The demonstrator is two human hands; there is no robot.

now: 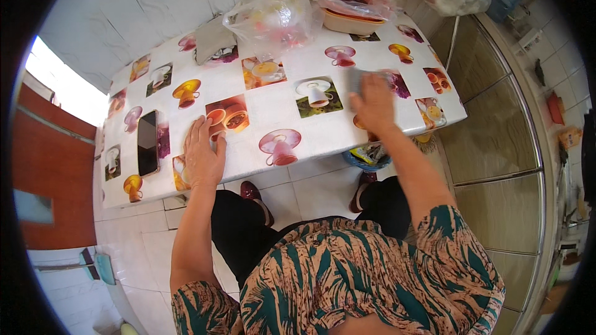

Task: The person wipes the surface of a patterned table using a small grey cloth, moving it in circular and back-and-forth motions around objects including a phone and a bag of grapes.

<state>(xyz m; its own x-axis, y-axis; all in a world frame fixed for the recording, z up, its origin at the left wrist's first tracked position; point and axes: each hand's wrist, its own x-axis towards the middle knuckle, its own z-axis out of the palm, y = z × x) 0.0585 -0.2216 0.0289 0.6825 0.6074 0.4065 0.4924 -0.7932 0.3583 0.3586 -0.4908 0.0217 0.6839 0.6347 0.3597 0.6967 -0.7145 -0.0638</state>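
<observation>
1. Seemingly, in the head view, the right hand (374, 104) lies flat, fingers spread and pressing down on a greyish cloth (356, 79) on the white plastic tablecloth printed with cups and teapots (273, 107); the cloth is blurred, so how firmly it is held cannot be told.
2. Meanwhile the left hand (202, 152) rests palm down, open and holding nothing, near the table's front edge, just right of a black slab-shaped phone (148, 142) lying flat.
3. Risk: a wide sweep of the cloth toward the far edge could, in my judgement, catch the clear plastic bag of food (273, 20) or the beige bowl wrapped in a pinkish bag (352, 6) and tip them.
4. Risk: the slick tablecloth may slide or bunch under pressure if the bracing hand lifts.
5. Risk: a sweep to the left could nudge the phone, which sits close to the table's edge, toward the white tiled floor (155, 236).
</observation>
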